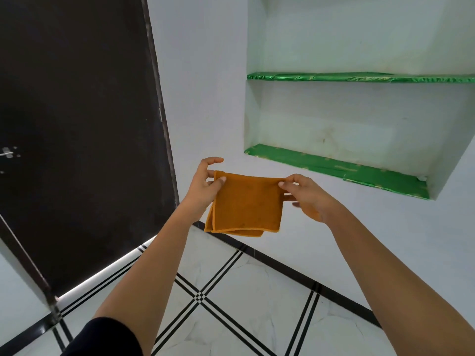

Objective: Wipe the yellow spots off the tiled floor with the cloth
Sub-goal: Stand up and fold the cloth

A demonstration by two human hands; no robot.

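Note:
A folded orange-brown cloth (246, 204) hangs in the air in front of me, well above the floor. My left hand (205, 185) pinches its upper left corner between thumb and fingers. My right hand (304, 194) pinches the upper right corner. The white tiled floor (257, 291) with black line patterns lies below. No yellow spots show on the part of the floor in view; my forearms hide some of it.
A dark door (77, 137) stands at the left with a strip of light under it. A white wall (205, 98) faces me, holding a recessed niche with green-lined shelves (341, 170). A black skirting strip (295, 273) runs along the wall's base.

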